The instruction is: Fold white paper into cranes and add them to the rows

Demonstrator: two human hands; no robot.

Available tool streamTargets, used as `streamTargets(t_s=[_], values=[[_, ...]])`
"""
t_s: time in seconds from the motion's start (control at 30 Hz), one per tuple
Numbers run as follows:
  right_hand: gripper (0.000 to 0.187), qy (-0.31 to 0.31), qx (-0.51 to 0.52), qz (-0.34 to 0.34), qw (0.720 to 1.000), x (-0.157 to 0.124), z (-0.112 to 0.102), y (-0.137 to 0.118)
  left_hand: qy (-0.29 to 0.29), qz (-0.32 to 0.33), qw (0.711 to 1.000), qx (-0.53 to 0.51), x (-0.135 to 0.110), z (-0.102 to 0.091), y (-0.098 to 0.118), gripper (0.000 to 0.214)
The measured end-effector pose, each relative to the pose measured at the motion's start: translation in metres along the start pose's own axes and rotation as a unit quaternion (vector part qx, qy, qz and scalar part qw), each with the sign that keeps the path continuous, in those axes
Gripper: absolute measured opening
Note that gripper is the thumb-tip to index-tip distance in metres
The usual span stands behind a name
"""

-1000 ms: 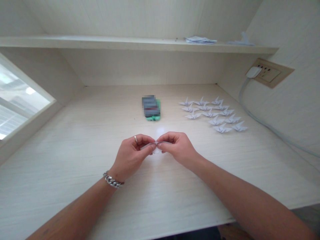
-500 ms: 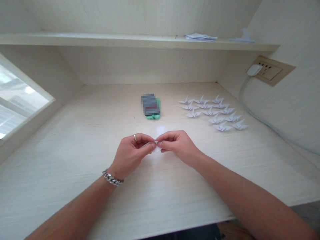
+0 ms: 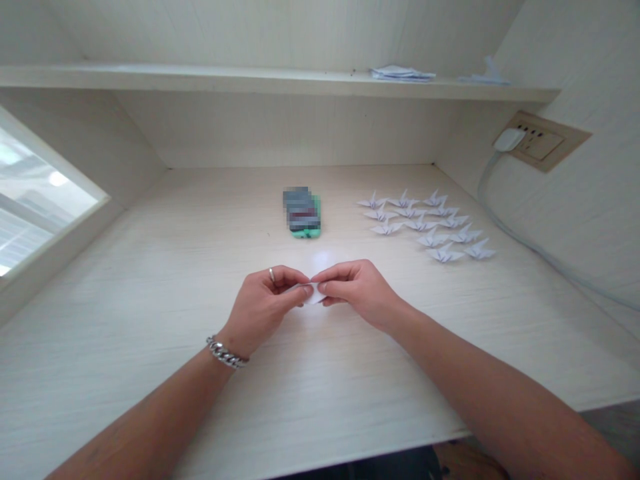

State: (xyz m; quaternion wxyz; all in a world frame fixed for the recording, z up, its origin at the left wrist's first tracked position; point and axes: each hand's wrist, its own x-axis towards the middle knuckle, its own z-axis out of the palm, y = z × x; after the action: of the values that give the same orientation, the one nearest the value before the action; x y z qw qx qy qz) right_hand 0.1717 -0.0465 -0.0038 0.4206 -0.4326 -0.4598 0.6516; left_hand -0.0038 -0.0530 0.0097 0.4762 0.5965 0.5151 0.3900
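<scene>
A small piece of folded white paper (image 3: 315, 295) is pinched between both hands over the middle of the desk. My left hand (image 3: 270, 297), with a ring on one finger and a chain bracelet at the wrist, grips its left side between thumb and fingers. From the right, my right hand (image 3: 357, 290) pinches the other side, thumb on the near face. The fingertips of both hands nearly meet at the paper's top edge. Much of the paper is hidden behind the fingers. Several white paper cranes (image 3: 420, 225) stand grouped on the desk beyond my right hand.
A phone in a green case (image 3: 306, 233), its screen blurred out, lies beyond my hands. Folded papers (image 3: 403, 73) rest on the shelf (image 3: 225, 80) above. A grey cable (image 3: 530, 243) runs from a plug in the wall socket (image 3: 543, 141) down the right side.
My right thumb has shifted slightly to the right along the paper, so a little more of its white face shows between the thumbs. Both hands keep their pinch.
</scene>
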Motion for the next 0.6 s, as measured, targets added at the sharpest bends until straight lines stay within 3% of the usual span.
streamTargets(t_s=[0.6], values=[[0.019,0.0,0.044,0.0,0.999,-0.002,0.0019,0.0,-0.008,-0.014,0.999,-0.043,0.0006,-0.0014,-0.0029,0.007]])
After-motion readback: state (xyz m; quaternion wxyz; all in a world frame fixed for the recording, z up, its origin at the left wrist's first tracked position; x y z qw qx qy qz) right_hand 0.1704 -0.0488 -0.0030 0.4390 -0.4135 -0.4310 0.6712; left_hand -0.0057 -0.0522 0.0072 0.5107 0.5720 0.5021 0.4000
